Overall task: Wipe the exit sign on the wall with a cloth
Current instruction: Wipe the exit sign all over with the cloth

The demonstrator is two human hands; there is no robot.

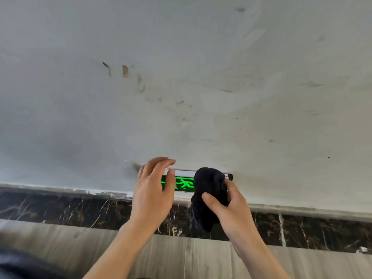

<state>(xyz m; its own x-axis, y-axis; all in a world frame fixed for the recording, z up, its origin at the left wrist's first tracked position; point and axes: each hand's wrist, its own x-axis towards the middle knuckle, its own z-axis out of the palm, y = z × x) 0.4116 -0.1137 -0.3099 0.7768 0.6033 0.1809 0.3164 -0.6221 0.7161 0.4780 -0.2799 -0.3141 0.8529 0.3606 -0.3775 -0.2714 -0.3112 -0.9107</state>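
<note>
A low, rectangular green-lit exit sign (182,183) with a running-figure pictogram is seen mounted on the scuffed pale plaster wall (181,87), just above a dark veined marble skirting (70,210). A bunched dark navy cloth (209,190) is gripped by the right hand (231,208) and held against the sign's right end. The left hand (153,190) is held with fingers spread and relaxed over the sign's left end; contact cannot be told. Wiping appears to be under way; a steady leftward sweep across the lit face is judged to be called for next, the left hand being cleared from its path
</note>
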